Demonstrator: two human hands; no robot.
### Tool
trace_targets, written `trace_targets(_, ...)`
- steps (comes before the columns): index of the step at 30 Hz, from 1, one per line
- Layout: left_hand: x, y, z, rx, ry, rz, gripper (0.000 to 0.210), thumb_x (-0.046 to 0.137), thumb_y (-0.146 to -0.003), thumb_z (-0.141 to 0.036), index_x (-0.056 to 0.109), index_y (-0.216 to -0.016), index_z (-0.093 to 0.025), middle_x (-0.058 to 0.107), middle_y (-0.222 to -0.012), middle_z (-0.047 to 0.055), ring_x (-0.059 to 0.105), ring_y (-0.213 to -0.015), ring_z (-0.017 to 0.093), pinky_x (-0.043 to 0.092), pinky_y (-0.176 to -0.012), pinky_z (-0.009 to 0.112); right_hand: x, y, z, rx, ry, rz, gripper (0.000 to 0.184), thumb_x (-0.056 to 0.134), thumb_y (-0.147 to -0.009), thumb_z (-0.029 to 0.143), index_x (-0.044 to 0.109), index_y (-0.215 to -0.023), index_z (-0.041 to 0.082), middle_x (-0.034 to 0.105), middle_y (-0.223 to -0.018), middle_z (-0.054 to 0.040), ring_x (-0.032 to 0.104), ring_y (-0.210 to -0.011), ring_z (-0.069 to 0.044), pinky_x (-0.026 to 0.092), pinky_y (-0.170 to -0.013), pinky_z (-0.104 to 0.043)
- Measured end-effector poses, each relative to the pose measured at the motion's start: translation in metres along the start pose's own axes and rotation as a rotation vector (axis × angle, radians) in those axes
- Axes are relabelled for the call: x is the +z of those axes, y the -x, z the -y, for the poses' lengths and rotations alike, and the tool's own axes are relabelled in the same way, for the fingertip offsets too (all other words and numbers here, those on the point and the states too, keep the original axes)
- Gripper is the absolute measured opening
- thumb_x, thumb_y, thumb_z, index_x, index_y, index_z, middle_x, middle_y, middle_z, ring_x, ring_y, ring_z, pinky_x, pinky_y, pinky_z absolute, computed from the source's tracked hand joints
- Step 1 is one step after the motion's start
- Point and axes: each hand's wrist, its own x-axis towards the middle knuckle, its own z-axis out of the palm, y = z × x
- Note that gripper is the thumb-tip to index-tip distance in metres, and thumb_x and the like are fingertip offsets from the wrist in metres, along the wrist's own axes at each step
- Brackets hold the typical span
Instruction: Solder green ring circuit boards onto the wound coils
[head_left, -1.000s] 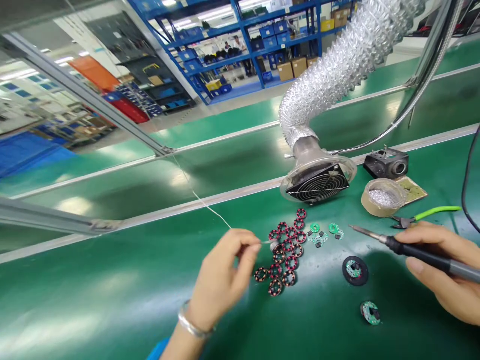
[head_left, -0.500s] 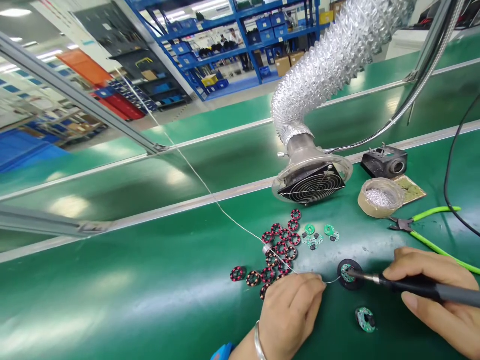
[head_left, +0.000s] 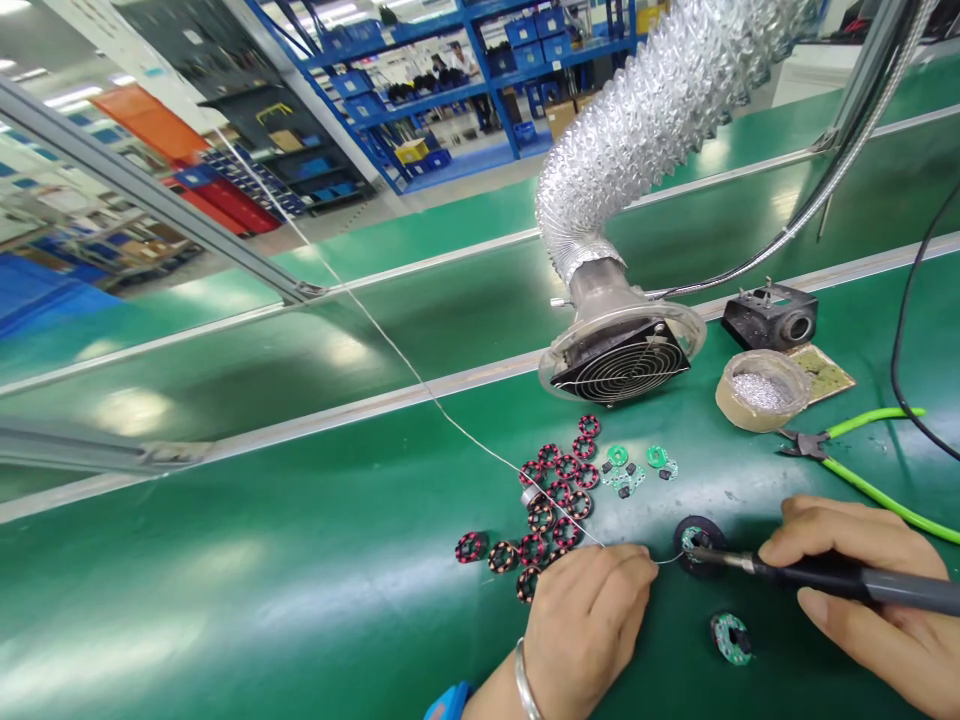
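My left hand is closed in a pinch on a thin solder wire. The wire's free end reaches a small round circuit board seated in a black ring. In my right hand is a soldering iron with a dark grip, its tip touching the board or just over it. Nearer to me lies a second round circuit board with a black part on it. Left of the boards, several red-and-black wound ring coils are grouped on the green bench, partly behind my left hand.
A fume fan on a silver flexible duct hangs over the bench. Small green boards lie below it. At right are a tub of metallic bits, a black iron stand, green-handled cutters and a black cable.
The camera view has shifted slightly. Both hands keep their holds, and the iron's tip and wire end stay at the board in the black ring.
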Motion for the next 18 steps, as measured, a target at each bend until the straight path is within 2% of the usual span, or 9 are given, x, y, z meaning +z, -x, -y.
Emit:
trace_targets(5,0.001,-0.001,-0.001,-0.001,0.007,-0.004,0.015,0.053,-0.088,-0.007,0.059,-0.095,-0.018,0.075,-0.082,0.002,0.07,-0.067,0.013,0.054,-0.063,0.023,-0.004,-0.002,-0.001,-0.034,0.04,0.078,0.025,0.051,-0.077,0.013,0.065,-0.091,0.028,0.065,-0.067,-0.0002,0.065,-0.056,-0.019,0.047,-0.043,-0.028)
trace_targets(11,0.002,-0.001,-0.001,-0.001,-0.001,-0.002,0.014,0.053,-0.089,-0.007,0.058,-0.096,-0.018,0.075,-0.083,0.003,0.069,-0.067,0.013,0.053,-0.063,0.024,0.006,0.003,0.001,0.048,-0.059,-0.059,0.022,0.05,-0.078,0.017,0.066,-0.086,0.029,0.064,-0.065,-0.0002,0.061,-0.051,-0.018,0.042,-0.041,-0.029)
trace_targets(18,-0.004,0.0,-0.001,-0.029,-0.008,-0.003,0.017,0.055,-0.084,-0.005,0.057,-0.094,-0.019,0.073,-0.079,0.002,0.068,-0.066,0.015,0.052,-0.063,0.026,0.004,0.007,-0.001,0.081,-0.076,-0.09,0.018,0.054,-0.078,0.02,0.066,-0.087,0.028,0.061,-0.064,-0.0013,0.059,-0.053,-0.019,0.04,-0.043,-0.029)
